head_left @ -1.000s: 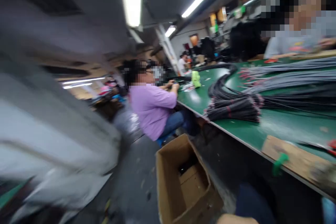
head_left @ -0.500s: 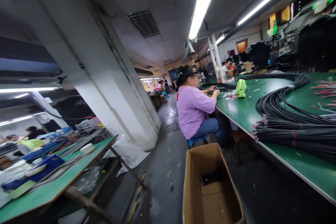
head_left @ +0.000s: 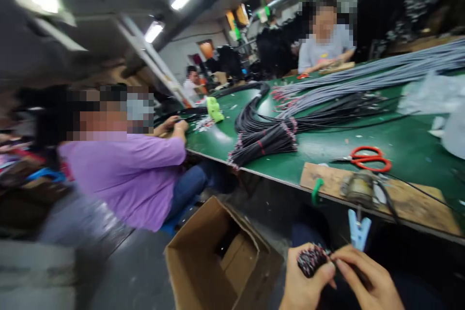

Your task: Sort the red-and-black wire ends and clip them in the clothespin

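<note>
Low at the bottom of the view, below the table edge, my left hand [head_left: 305, 283] is closed round the end of a bundle of black wires [head_left: 311, 259] with red and white tips. My right hand [head_left: 368, 281] pinches the same bundle from the right, fingers curled against it. Both hands sit over my lap, in front of a wooden board [head_left: 407, 198] clamped to the green table [head_left: 399, 140]. A small metal tool [head_left: 358, 186] is fixed on that board, and a pale blue clip [head_left: 359, 227] hangs from its front edge.
Red-handled scissors [head_left: 366, 158] lie on the table beyond the board. Black cable bundles [head_left: 263, 140] and grey cables [head_left: 363, 82] spread across the table. An open cardboard box [head_left: 218, 261] stands on the floor at my left. A person in purple [head_left: 131, 174] sits left; another sits opposite [head_left: 325, 46].
The view has swung from the aisle on the left back to the table and down. My two hands with the wire bundle have come into view at the bottom.
</note>
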`<act>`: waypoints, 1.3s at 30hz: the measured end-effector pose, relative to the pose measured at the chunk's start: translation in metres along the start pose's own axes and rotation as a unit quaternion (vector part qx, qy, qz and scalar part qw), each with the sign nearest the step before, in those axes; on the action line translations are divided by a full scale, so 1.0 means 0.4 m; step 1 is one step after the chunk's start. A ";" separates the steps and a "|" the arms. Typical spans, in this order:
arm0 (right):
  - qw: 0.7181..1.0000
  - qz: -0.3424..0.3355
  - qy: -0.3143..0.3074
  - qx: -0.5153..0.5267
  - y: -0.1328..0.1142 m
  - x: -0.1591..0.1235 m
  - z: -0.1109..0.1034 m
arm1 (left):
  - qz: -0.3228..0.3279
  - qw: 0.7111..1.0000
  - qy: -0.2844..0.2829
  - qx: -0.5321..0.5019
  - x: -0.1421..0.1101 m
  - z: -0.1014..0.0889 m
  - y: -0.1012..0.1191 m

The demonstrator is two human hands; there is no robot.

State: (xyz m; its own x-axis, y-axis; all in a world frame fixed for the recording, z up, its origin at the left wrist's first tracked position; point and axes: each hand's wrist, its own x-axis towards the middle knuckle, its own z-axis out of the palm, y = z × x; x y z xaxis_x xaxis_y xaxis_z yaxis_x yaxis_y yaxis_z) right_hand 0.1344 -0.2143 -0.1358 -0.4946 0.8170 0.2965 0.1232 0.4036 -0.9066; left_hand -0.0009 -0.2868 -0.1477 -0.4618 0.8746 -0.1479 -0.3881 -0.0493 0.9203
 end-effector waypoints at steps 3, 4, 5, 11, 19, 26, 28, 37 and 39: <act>0.997 0.046 0.034 0.044 -0.011 -0.005 0.003 | -0.011 1.000 0.003 0.012 -0.002 -0.002 0.014; 0.995 0.061 0.057 0.049 -0.013 -0.003 0.005 | -0.015 1.000 -0.004 0.026 -0.003 -0.001 0.025; 0.993 0.073 0.077 0.050 -0.013 -0.003 0.007 | -0.018 0.999 -0.011 0.041 -0.004 0.000 0.037; 0.995 0.059 0.051 0.064 -0.029 -0.019 0.002 | -0.029 0.996 -0.042 0.069 -0.008 0.004 0.069; 0.994 0.042 0.023 0.096 -0.044 -0.027 -0.001 | -0.065 0.990 -0.104 0.074 -0.013 -0.012 0.064; 0.979 0.158 -0.025 0.130 -0.050 -0.027 -0.010 | -0.063 0.979 -0.127 0.149 -0.028 -0.001 0.059; 0.955 0.206 -0.034 0.209 -0.040 -0.024 -0.008 | -0.057 0.989 -0.102 0.090 -0.045 -0.002 0.040; 0.991 0.077 -0.021 0.110 -0.059 -0.042 -0.030 | -0.035 0.999 -0.012 0.020 -0.072 0.008 0.015; 0.996 0.048 -0.012 0.079 -0.071 -0.045 -0.033 | -0.039 0.999 -0.007 0.023 -0.072 0.010 0.018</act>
State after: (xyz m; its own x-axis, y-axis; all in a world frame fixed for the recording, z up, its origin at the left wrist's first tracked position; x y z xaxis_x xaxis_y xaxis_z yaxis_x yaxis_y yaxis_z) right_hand 0.1513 -0.2350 -0.1115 -0.5071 0.8382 0.2007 0.0350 0.2527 -0.9669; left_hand 0.0128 -0.3105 -0.1356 -0.4207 0.8814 -0.2147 -0.3854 0.0406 0.9219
